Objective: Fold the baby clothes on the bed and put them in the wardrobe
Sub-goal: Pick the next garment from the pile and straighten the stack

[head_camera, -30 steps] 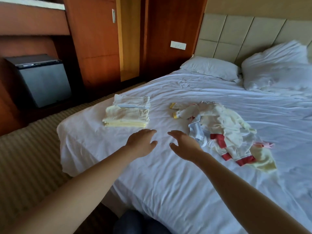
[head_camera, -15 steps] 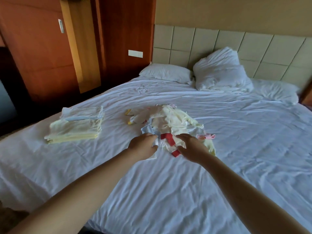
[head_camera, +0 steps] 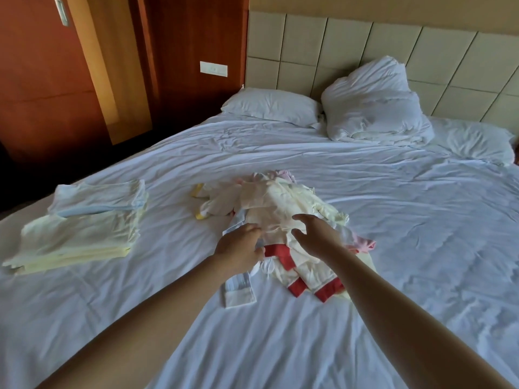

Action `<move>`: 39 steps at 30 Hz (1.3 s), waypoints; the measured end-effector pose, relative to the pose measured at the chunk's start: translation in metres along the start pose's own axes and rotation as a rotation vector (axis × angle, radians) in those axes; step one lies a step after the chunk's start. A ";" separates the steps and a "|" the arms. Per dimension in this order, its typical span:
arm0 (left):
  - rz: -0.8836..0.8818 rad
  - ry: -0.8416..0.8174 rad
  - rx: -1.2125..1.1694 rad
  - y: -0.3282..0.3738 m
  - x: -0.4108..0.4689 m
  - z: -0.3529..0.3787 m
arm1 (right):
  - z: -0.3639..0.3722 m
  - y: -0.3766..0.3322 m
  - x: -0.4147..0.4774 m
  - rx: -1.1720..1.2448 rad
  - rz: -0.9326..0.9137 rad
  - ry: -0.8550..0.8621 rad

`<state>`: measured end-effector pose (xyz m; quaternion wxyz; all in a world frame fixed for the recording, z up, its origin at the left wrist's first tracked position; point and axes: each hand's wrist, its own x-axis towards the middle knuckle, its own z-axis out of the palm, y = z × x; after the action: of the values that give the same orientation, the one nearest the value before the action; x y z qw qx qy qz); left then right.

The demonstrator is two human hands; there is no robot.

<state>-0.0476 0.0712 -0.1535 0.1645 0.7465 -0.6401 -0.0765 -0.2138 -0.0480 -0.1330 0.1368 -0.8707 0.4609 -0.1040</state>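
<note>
- Wardrobe [head_camera: 42, 80] doors of reddish wood fill the upper left of the frame.
- One folded stack [head_camera: 78, 231], pale yellow and blue, lies at left on the bed [head_camera: 393, 220].
- Left hand [head_camera: 238, 248], fingers curled, pinches cloth at the one loose pile [head_camera: 280, 203], centre: cream, white, pink, red-trimmed.
- Right hand [head_camera: 317, 234] holds its fingers spread over that pile.
- Three white pillows [head_camera: 373, 108] lie upper right.

Left hand [head_camera: 238, 248] extended forward, fingers [head_camera: 251, 229] curled, perhaps pinching; right hand [head_camera: 317, 234] alongside, fingers [head_camera: 302, 219] spread, relaxed

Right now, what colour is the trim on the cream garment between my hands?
Red trim on the cream garment; head view shows it best.
</note>
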 end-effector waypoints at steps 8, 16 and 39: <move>0.013 -0.063 -0.062 -0.023 0.038 0.039 | 0.041 0.001 0.049 0.072 0.097 0.044; 0.104 0.438 -0.152 -0.030 0.030 0.037 | 0.044 -0.001 0.039 0.250 0.092 0.126; 0.335 0.014 -0.015 0.031 -0.209 0.074 | 0.069 0.017 -0.266 0.088 -0.205 -0.046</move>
<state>-0.1364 0.2615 -0.2324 0.1851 0.6288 -0.7537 -0.0474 -0.3531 0.1739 -0.2186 0.1740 -0.9086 0.3609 -0.1178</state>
